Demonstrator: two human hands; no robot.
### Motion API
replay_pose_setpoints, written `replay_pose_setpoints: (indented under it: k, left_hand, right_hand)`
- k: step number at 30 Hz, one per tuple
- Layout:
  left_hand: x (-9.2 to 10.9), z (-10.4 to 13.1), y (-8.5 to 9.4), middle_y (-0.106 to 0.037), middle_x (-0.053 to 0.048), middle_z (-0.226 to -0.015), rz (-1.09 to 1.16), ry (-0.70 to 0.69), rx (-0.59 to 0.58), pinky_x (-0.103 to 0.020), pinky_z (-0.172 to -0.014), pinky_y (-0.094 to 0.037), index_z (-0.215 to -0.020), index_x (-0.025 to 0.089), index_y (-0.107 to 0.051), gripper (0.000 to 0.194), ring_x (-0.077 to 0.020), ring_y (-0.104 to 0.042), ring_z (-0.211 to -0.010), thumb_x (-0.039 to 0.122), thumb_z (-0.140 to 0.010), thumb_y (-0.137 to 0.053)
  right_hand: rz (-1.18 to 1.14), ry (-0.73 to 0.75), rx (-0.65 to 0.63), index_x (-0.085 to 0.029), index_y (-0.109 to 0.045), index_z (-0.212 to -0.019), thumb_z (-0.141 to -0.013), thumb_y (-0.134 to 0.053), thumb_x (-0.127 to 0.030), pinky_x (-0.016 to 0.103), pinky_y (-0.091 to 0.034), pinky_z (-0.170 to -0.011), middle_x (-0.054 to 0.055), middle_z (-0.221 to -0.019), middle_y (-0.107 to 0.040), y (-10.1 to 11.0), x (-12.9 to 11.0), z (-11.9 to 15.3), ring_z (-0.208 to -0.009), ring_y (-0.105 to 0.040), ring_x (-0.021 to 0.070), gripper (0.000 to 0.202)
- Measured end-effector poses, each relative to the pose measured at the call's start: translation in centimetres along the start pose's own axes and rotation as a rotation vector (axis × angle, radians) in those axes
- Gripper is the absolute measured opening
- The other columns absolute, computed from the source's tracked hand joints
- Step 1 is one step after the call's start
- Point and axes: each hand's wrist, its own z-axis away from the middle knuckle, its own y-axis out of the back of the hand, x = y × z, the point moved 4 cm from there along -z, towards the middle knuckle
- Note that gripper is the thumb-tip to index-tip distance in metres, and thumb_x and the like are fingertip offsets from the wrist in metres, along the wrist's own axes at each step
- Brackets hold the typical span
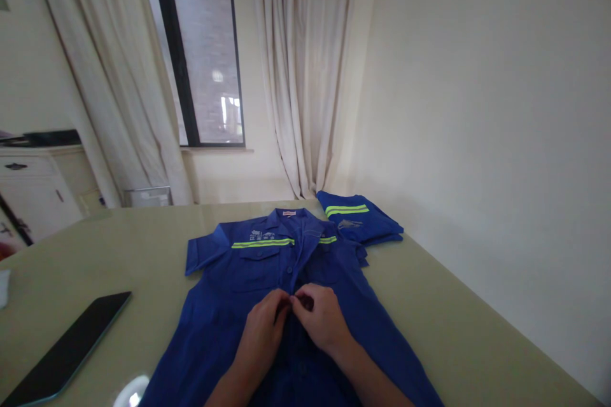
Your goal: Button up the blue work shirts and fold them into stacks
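Observation:
A blue short-sleeved work shirt [214,311] lies spread face up, its collar toward the far side. A yellow-green reflective stripe crosses its chest, with pale printing above it. My left hand [265,321] and my right hand [321,315] meet at the front placket, fingertips nearly touching. Both pinch the shirt's front edge between thumb and fingers; any button there is hidden by the fingers. Above the hands the placket hangs open up to the collar, and one button [289,269] shows on it.
A folded blue garment [377,221] with a reflective stripe sits at the table's far right, by the wall. On the pale green table [143,241] a dark tablet-like slab [71,343] lies to the left. A shiny white object [132,390] is at the near edge. Curtains and a window stand behind.

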Motion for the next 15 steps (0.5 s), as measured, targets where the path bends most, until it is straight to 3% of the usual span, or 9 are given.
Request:
replay_pose_setpoints:
  k: [4,9,12,15]
  left_hand:
    - [-0.2,-0.1,-0.3,-0.072,-0.003,-0.093,0.002,-0.025,0.005,-0.030,-0.081,-0.048,-0.092,0.025,-0.062,0.019,-0.0205,-0.068,-0.089,0.023,-0.096,-0.044]
    - [-0.1,-0.2,-0.1,-0.073,-0.002,-0.091,0.013,0.016,-0.006,-0.030,-0.079,-0.048,-0.094,0.025,-0.060,0.017,-0.0200,-0.069,-0.086,0.023,-0.096,-0.043]
    - [0.0,-0.1,0.0,-0.073,-0.002,-0.091,0.021,0.029,-0.017,-0.029,-0.078,-0.048,-0.095,0.025,-0.059,0.016,-0.0201,-0.070,-0.086,0.024,-0.096,-0.043]
    - [0.1,-0.1,-0.1,-0.073,-0.003,-0.091,0.013,0.020,-0.008,-0.030,-0.079,-0.048,-0.095,0.025,-0.059,0.019,-0.0204,-0.069,-0.087,0.022,-0.096,-0.040]
  right_hand:
    - [-0.186,-0.005,-0.081,-0.018,-0.074,-0.072,-0.086,-0.056,-0.026,0.024,-0.040,-0.058,0.001,-0.064,-0.068,0.0,0.4,-0.4,-0.060,-0.061,0.0150,0.024]
    - [-0.469,-0.135,-0.201,-0.017,-0.072,-0.082,-0.082,-0.060,-0.033,0.023,-0.043,-0.052,-0.001,-0.061,-0.063,-0.7,2.1,-1.1,-0.055,-0.061,0.0152,0.021]
    - [-0.463,-0.153,-0.227,-0.018,-0.072,-0.085,-0.083,-0.061,-0.033,0.023,-0.044,-0.052,-0.002,-0.064,-0.063,-0.8,2.3,-1.0,-0.057,-0.060,0.0146,0.019]
    - [-0.310,-0.060,-0.130,-0.018,-0.072,-0.083,-0.081,-0.065,-0.024,0.023,-0.046,-0.060,-0.001,-0.070,-0.066,-0.4,1.7,-0.8,-0.064,-0.061,0.0146,0.009]
